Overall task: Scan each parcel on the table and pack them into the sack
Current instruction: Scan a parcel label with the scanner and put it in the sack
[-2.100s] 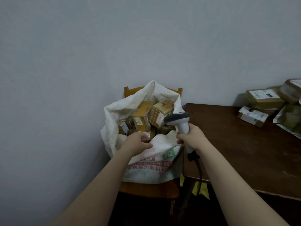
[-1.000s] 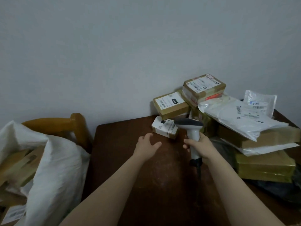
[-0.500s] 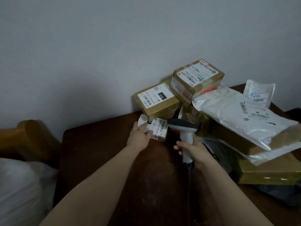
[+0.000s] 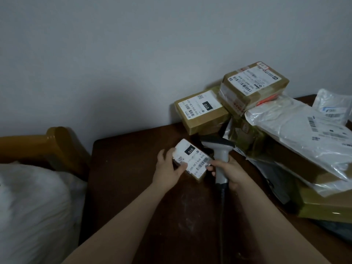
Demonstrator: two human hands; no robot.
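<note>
head view: both forearms reach forward over the dark wooden table [image 4: 133,178]. the left hand [image 4: 167,169] holds a small parcel [image 4: 192,160] a little above the tabletop, thumb laid across the near edge of its white label and the fingers curled round its left side. the label faces up, with a black "010" patch and barcodes showing. the right hand [image 4: 231,172] is wrapped round the handle of a grey barcode scanner [image 4: 219,149], held upright. its forefinger stretches toward the parcel's right edge, and whether it touches the parcel cannot be told. the scanner's head sits just behind the parcel's far right corner. its cable [image 4: 222,216] runs down from the handle to the bottom of the frame between the two arms.

behind the hands, against the pale wall [image 4: 133,54], a brown box [image 4: 202,111] with a "010" label lies on the table. a second taped box [image 4: 253,84] leans on it, higher and tilted. to the right a white plastic mailer [image 4: 304,134] drapes over more cartons, a small clear pouch [image 4: 333,105] lies behind it, and a flat yellowish box [image 4: 327,204] sits at the near right.

left of the table stands a wooden chair [image 4: 57,138]. the white sack [image 4: 32,206] fills the lower left corner, blurred, its mouth out of sight.
</note>
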